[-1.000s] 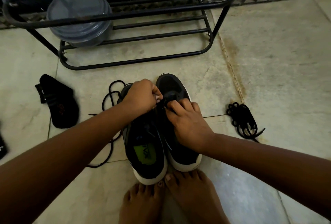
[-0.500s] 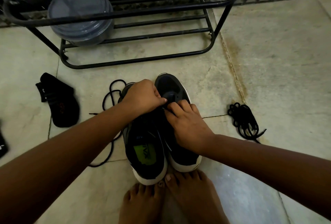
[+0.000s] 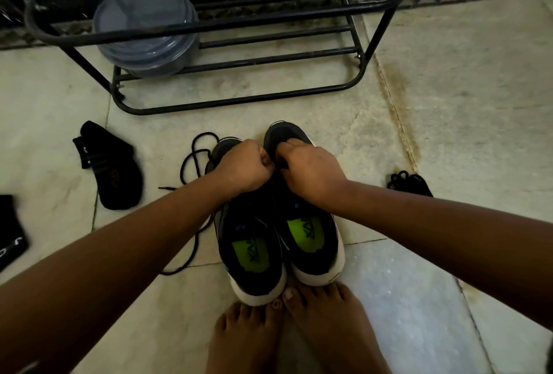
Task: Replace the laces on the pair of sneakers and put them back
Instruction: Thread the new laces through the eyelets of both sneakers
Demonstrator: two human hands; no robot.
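Two black sneakers with white soles and green insoles stand side by side on the floor, the left sneaker (image 3: 250, 251) and the right sneaker (image 3: 311, 233). My left hand (image 3: 241, 167) and my right hand (image 3: 311, 168) meet over the right sneaker's front, fingers pinched on a black lace that they mostly hide. A loose black lace (image 3: 194, 161) trails from the left sneaker across the floor to the left. A bundled black lace (image 3: 408, 183) lies to the right, partly behind my right forearm.
A black metal shoe rack (image 3: 239, 53) stands ahead with a stack of grey plastic containers (image 3: 146, 35) on its lower shelf. A black sock (image 3: 110, 168) lies at the left, another dark item (image 3: 10, 239) at the left edge. My bare feet (image 3: 287, 331) touch the sneakers' heels.
My right hand has shifted forward toward the right sneaker's toe, uncovering that sneaker's green insole. My left hand stays closed beside it. The sneakers have not moved.
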